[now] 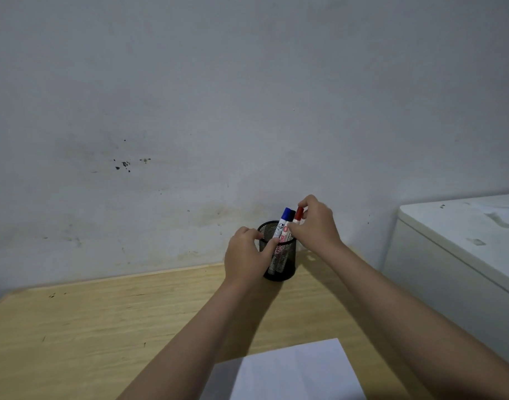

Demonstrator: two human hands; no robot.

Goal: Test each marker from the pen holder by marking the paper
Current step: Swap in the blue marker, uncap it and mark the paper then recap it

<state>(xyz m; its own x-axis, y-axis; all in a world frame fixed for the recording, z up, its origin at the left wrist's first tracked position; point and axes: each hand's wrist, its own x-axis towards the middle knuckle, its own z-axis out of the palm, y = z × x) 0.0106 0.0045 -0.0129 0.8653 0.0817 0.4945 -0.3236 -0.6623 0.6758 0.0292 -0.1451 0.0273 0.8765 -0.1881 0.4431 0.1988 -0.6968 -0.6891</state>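
Note:
A black mesh pen holder stands on the wooden desk near the wall. Two markers stick out of it: a blue-capped marker and a red-capped marker. My left hand wraps around the holder's left side, with fingers on its rim. My right hand pinches the red-capped marker near its cap, with the marker's lower part still inside the holder. A white sheet of paper lies at the near edge of the desk, partly under my right forearm.
The light wooden desk meets a stained grey wall just behind the holder. A white cabinet-like unit stands against the desk's right side.

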